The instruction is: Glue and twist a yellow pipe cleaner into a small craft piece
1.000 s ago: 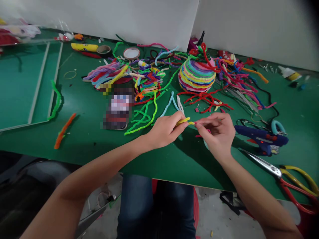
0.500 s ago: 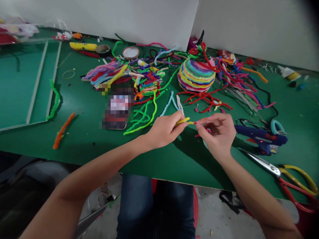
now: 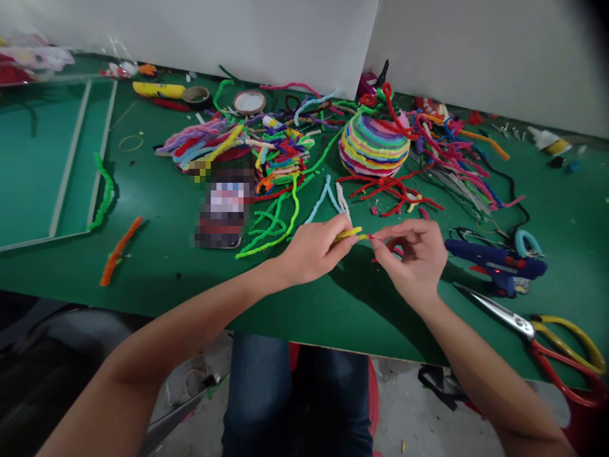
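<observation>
A yellow pipe cleaner point(image 3: 351, 232) is pinched in my left hand point(image 3: 316, 249), its short end pointing right. My right hand point(image 3: 413, 257) pinches the tip of that end between thumb and forefinger, where a small pink-red bit shows. The other right fingers are curled loosely. Both hands are held over the front part of the green table point(image 3: 285, 311). Behind my left hand lie a folded light blue pipe cleaner point(image 3: 325, 193) and a white one point(image 3: 343, 198). Pink pieces point(image 3: 396, 252) lie partly hidden behind my right hand.
On the right lie a blue glue gun point(image 3: 499, 263) with a lit red light and scissors point(image 3: 509, 317). A striped ball point(image 3: 374, 147) stands at the back between piles of pipe cleaners point(image 3: 204, 139). A phone point(image 3: 223, 209), an orange pipe cleaner point(image 3: 120, 252) and a glass-like panel point(image 3: 42, 158) are left.
My right hand has shifted very slightly left, closer to my left hand. Both hands keep their pinch on the yellow pipe cleaner.
</observation>
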Action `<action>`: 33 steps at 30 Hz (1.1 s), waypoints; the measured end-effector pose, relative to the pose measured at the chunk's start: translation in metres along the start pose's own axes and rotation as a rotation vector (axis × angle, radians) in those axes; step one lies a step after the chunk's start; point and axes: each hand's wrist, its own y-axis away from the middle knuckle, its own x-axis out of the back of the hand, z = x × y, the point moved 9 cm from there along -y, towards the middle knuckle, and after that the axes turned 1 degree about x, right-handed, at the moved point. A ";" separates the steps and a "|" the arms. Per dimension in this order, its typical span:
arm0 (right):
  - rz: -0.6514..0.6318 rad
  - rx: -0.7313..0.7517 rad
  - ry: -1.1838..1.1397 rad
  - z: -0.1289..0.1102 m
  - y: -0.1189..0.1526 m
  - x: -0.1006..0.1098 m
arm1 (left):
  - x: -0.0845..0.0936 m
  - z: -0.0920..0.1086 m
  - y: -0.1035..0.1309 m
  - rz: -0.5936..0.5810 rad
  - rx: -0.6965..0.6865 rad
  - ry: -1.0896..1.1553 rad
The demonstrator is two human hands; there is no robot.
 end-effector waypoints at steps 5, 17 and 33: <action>-0.042 0.026 0.055 0.002 0.000 -0.001 | -0.002 -0.001 0.001 -0.017 0.006 0.006; -0.071 0.144 0.129 -0.005 -0.002 0.000 | -0.001 0.000 0.000 -0.029 -0.001 0.059; -0.193 0.183 0.310 -0.009 -0.003 -0.009 | -0.002 0.001 0.000 -0.064 0.028 0.145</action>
